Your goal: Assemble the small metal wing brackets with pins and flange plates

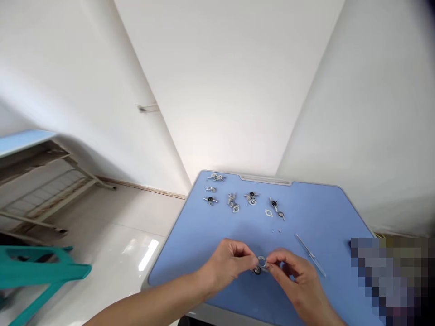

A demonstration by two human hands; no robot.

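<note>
Near the front of the blue table (217,235), a small silvery ring-shaped metal plate (261,261) is pinched between my two hands. My left hand (231,260) grips its left side with thumb and forefinger. On the opposite side, the fingertips of my right hand (294,276) close on it. Just below the ring, by the left fingertips, is a small metal part with a dark round centre (257,270); whether it is held or lies on the table I cannot tell. A pair of metal tweezers (311,256) lies right of my right hand.
Several small metal parts lie toward the back, including a black-centred one (210,199), a cluster (232,202) and a flat two-eared plate (268,213). Tiny pieces (276,231) sit nearer. A teal stool (44,269) stands at left; white walls rise behind.
</note>
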